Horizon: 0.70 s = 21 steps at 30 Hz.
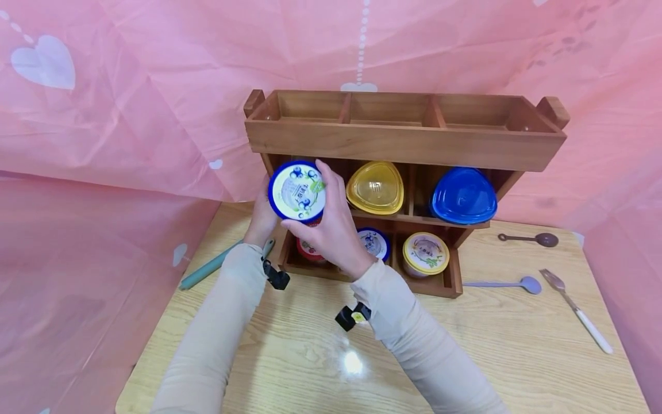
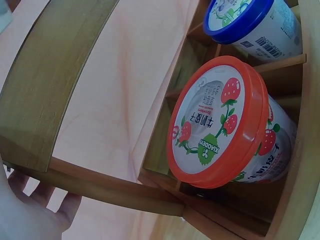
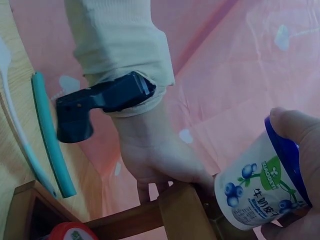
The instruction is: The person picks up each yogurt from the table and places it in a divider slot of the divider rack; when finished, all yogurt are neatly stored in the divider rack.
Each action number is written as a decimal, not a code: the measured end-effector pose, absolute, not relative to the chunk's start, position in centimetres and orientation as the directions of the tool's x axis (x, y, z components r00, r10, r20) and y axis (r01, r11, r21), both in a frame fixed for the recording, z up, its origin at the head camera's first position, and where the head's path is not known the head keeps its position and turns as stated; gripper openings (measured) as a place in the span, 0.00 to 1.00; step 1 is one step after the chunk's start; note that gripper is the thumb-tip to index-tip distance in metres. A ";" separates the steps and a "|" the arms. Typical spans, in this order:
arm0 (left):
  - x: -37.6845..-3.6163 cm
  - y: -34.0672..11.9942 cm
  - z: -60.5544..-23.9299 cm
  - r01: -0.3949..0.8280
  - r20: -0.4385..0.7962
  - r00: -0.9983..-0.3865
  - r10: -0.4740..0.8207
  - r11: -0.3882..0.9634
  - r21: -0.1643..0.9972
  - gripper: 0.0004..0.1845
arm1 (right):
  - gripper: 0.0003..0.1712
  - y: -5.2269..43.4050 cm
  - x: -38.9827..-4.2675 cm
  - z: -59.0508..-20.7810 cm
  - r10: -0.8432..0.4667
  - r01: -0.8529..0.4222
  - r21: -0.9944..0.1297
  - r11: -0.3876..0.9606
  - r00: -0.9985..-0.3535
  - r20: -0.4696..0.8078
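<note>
left of centre in the head view, the left hand [image 1: 261, 221] curls its fingers over the left end of the wooden rack [image 1: 403, 144] and steadies it; the right wrist view shows that grip on the rack's corner post. keeping that hold firm looks wise, since a push on the shelf could tip the rack back against the pink sheet [image 1: 129, 115]. just right of it, the right hand [image 1: 331, 224] pinches the blueberry tub [image 1: 297, 191] by its blue-rimmed lid and side, lid facing the camera, at the mouth of the middle shelf's left slot. the tub should probably go in level, clear of the yellow box [image 1: 375, 188] beside it. below sits a strawberry tub [image 2: 225, 125] in the bottom shelf, so the wrist should stay high. further right lie a blue box [image 1: 462, 195], two spoons and a fork [image 1: 574, 307].
</note>
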<state>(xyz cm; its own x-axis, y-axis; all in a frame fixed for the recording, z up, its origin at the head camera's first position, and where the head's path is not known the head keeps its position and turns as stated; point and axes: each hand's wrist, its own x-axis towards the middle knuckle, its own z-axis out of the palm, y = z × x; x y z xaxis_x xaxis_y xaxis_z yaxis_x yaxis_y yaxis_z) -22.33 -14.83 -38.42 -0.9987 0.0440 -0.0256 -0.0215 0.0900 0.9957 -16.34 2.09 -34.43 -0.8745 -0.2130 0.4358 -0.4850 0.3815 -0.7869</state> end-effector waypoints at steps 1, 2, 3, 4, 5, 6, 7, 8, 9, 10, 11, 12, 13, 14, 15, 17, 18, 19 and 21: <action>-22.4 -14.8 -38.5 -0.018 -0.022 -0.999 0.045 0.087 0.996 0.30 | 0.62 1.9 -16.6 -34.4 -0.205 -0.489 -0.783 0.384 -0.872 0.443; -22.4 -14.8 -38.5 -0.022 -0.026 -0.999 0.044 0.087 0.996 0.29 | 0.62 1.7 -16.9 -34.3 -0.198 -0.489 -0.780 0.391 -0.872 0.447; -22.5 -14.9 -38.6 -0.021 -0.024 -0.999 0.043 0.082 0.996 0.28 | 0.61 1.6 -17.2 -34.3 -0.191 -0.486 -0.776 0.403 -0.873 0.448; -22.7 -14.9 -38.7 -0.019 -0.023 -0.999 0.044 0.079 0.997 0.28 | 0.61 1.5 -17.5 -34.2 -0.185 -0.484 -0.771 0.414 -0.874 0.449; -22.8 -14.8 -38.8 -0.025 -0.028 -0.999 0.039 0.090 0.996 0.28 | 0.61 1.4 -17.8 -34.2 -0.178 -0.481 -0.766 0.426 -0.875 0.451; -23.0 -14.8 -38.8 -0.032 -0.036 -0.999 0.033 0.102 0.994 0.28 | 0.60 1.3 -18.0 -34.2 -0.171 -0.475 -0.765 0.436 -0.878 0.448; -23.3 -14.9 -39.2 -0.026 -0.029 -0.999 0.026 0.117 0.993 0.28 | 0.60 1.2 -18.3 -34.2 -0.164 -0.467 -0.765 0.444 -0.882 0.442; -23.6 -15.0 -39.6 -0.018 -0.021 -1.000 0.018 0.131 0.991 0.28 | 0.60 1.2 -18.5 -34.2 -0.156 -0.457 -0.767 0.450 -0.886 0.436; -23.7 -15.0 -39.5 -0.018 -0.020 -1.000 0.014 0.141 0.990 0.29 | 0.60 1.1 -18.7 -34.2 -0.149 -0.447 -0.770 0.456 -0.891 0.429; -23.7 -14.9 -39.5 -0.016 -0.018 -1.000 0.010 0.154 0.988 0.29 | 0.59 1.1 -18.9 -34.2 -0.142 -0.437 -0.773 0.460 -0.896 0.422; -23.6 -14.9 -39.4 -0.014 -0.016 -1.000 0.006 0.170 0.985 0.29 | 0.59 1.1 -19.1 -34.3 -0.136 -0.425 -0.778 0.462 -0.901 0.411; -23.8 -15.0 -39.7 -0.005 -0.006 -1.000 0.006 0.170 0.985 0.29 | 0.60 1.1 -19.2 -34.4 -0.133 -0.414 -0.784 0.463 -0.907 0.400; -24.0 -15.1 -40.0 0.005 0.004 -1.000 0.006 0.169 0.986 0.28 | 0.60 1.0 -19.4 -34.5 -0.130 -0.403 -0.789 0.463 -0.912 0.389; -24.0 -15.1 -40.0 0.005 0.004 -1.000 0.007 0.167 0.986 0.28 | 0.61 1.0 -19.5 -34.7 -0.128 -0.394 -0.793 0.464 -0.916 0.380; -24.0 -15.1 -40.0 0.003 0.002 -1.000 0.008 0.165 0.986 0.28 | 0.61 1.0 -19.6 -34.9 -0.129 -0.386 -0.795 0.468 -0.920 0.371; -24.5 -15.3 -40.9 0.015 0.015 -1.000 0.000 0.166 0.986 0.28 | 0.62 1.0 -19.8 -35.4 -0.129 -0.370 -0.797 0.477 -0.927 0.353; -24.7 -15.3 -41.4 0.016 0.018 -1.000 -0.007 0.169 0.985 0.28 | 0.62 1.0 -19.9 -35.7 -0.129 -0.363 -0.797 0.483 -0.929 0.346; -24.7 -15.3 -41.5 0.015 0.018 -1.000 -0.014 0.179 0.984 0.28 | 0.62 1.0 -20.0 -35.9 -0.127 -0.358 -0.796 0.488 -0.932 0.341; -24.7 -15.4 -41.6 0.008 0.013 -1.000 -0.026 0.199 0.980 0.29 | 0.62 1.0 -20.2 -36.4 -0.126 -0.348 -0.790 0.505 -0.935 0.331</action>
